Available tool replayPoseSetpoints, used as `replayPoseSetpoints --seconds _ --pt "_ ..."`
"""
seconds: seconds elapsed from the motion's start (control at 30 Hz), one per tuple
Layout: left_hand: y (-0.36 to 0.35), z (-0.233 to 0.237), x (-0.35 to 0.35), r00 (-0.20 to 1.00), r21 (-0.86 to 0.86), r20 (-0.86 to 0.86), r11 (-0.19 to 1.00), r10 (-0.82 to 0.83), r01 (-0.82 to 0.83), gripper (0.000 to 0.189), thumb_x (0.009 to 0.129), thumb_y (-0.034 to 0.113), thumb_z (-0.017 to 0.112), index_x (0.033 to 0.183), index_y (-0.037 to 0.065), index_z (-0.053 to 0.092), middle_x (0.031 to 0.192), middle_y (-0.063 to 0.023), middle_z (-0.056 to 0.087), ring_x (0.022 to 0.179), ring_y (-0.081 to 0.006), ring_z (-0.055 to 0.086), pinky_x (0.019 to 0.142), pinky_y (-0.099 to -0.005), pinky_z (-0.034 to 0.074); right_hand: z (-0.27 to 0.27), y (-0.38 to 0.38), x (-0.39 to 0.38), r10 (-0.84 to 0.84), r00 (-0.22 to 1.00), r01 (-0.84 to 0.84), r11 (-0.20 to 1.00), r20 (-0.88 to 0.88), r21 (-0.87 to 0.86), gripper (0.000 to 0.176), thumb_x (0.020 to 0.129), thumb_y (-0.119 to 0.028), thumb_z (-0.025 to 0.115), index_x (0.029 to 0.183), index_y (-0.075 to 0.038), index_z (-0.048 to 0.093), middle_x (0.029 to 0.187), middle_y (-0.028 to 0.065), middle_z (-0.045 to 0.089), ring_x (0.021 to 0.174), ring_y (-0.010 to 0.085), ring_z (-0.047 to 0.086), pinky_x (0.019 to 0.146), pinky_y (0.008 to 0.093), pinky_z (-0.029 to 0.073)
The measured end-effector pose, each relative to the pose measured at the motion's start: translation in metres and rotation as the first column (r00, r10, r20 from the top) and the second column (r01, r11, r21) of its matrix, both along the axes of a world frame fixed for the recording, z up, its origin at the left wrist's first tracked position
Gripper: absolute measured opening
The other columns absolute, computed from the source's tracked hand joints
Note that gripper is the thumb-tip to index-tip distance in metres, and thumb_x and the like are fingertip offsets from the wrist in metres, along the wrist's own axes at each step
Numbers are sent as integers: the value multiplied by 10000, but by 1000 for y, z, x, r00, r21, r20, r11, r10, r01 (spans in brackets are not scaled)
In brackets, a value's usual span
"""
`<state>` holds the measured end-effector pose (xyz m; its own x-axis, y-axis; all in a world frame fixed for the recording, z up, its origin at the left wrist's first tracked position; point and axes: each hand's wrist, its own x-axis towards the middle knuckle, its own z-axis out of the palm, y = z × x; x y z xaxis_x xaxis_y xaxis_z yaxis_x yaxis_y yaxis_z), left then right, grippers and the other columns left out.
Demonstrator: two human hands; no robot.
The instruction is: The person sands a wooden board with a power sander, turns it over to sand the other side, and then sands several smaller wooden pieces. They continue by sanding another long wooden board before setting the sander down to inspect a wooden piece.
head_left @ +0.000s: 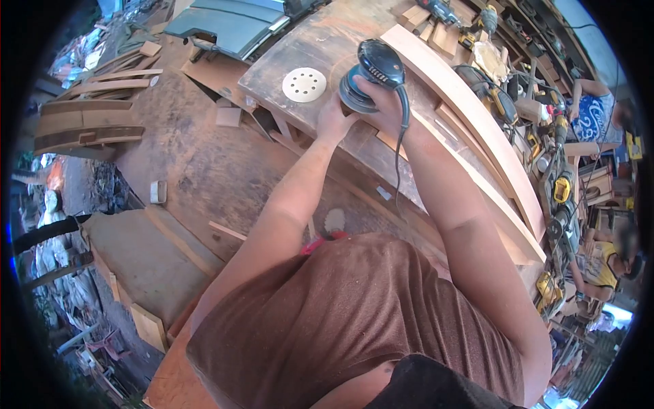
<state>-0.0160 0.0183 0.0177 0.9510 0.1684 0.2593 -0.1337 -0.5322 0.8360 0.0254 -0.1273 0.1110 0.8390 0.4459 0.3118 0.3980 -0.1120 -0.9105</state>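
Note:
A blue and black random orbital sander (371, 68) is held over the workbench (266, 75), its round pad tilted away from me. My right hand (383, 102) grips its body, the thumb showing along the side. At the lower edge of the pad is my left hand (334, 121), closed against the sander, with most of its fingers hidden. The black power cord (402, 140) hangs down beside my right forearm. A pale round sanding disc (304, 84) with a ring of several holes lies flat on the bench, left of the sander.
Long curved wooden pieces (470, 102) lie along the bench's right side. Beyond them are several power tools, including a yellow drill (488, 20). Curved wood parts (88, 126) are stacked at left. Two people work at far right, one in a blue shirt (594, 126).

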Motion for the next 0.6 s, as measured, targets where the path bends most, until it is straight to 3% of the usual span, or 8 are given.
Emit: replayPoseSetpoints --seconds 0.07,0.13,0.2,0.33,0.4,0.43,0.5,0.6 --pt "0 2 -1 1000 5 12 1000 11 -11 722 716 391 889 1266 49 571 1128 -209 698 1076 -424 650 895 -513 518 21 17 -9 197 799 108 882 -568 458 279 896 -146 784 1122 -32 667 1031 82 710 932 168 699 811 329 567" --pt "1 2 -2 1000 38 11 999 4 -5 705 722 386 886 1261 54 577 1128 -205 700 1079 -421 650 892 -516 517 21 24 -3 177 810 108 892 -560 438 297 885 -124 785 1136 -38 654 1041 82 708 911 161 699 798 327 573" --pt "1 3 -2 1000 50 19 999 14 -15 706 721 385 886 1261 51 576 1126 -206 701 1080 -422 649 893 -515 518 24 24 -4 97 937 -14 970 -334 242 201 1018 -181 630 1103 0 656 1048 58 712 955 119 661 832 303 529" --pt "1 9 -3 1000 9 -16 1000 -9 9 703 722 377 884 1259 44 576 1108 -205 706 1071 -418 654 891 -508 522 25 9 -8 -6 984 24 995 -178 97 197 1010 -160 640 1114 7 657 1054 61 708 960 106 650 829 303 524" --pt "-1 8 -3 1000 12 8 1000 -2 2 701 725 373 881 1259 39 573 1098 -206 707 1059 -418 657 888 -509 522 17 -4 -7 -52 988 75 984 143 -159 191 992 -145 667 1111 5 653 1066 63 704 976 108 651 841 301 527" --pt "-1 7 -4 999 18 31 1000 10 -11 700 728 370 878 1259 34 569 1088 -206 708 1047 -418 660 884 -510 522 14 -9 -9 -60 988 83 984 143 -159 191 992 -145 667 1111 5 653 1066 63 704 976 108 651 841 301 527" --pt "0 3 -2 1000 44 -4 999 -2 2 704 734 384 876 1254 25 565 1081 -213 706 1043 -422 660 884 -510 520 7 -20 -13 -40 976 64 993 -213 103 203 973 -148 698 1115 -9 654 1073 66 705 983 123 657 851 301 535" --pt "2 -4 2 998 101 -58 995 2 4 727 741 427 871 1245 8 557 1076 -234 697 1044 -435 654 888 -513 516 2 -38 -22 -81 943 161 960 -323 228 292 874 -168 798 1094 -17 679 989 72 727 882 138 668 772 321 549"
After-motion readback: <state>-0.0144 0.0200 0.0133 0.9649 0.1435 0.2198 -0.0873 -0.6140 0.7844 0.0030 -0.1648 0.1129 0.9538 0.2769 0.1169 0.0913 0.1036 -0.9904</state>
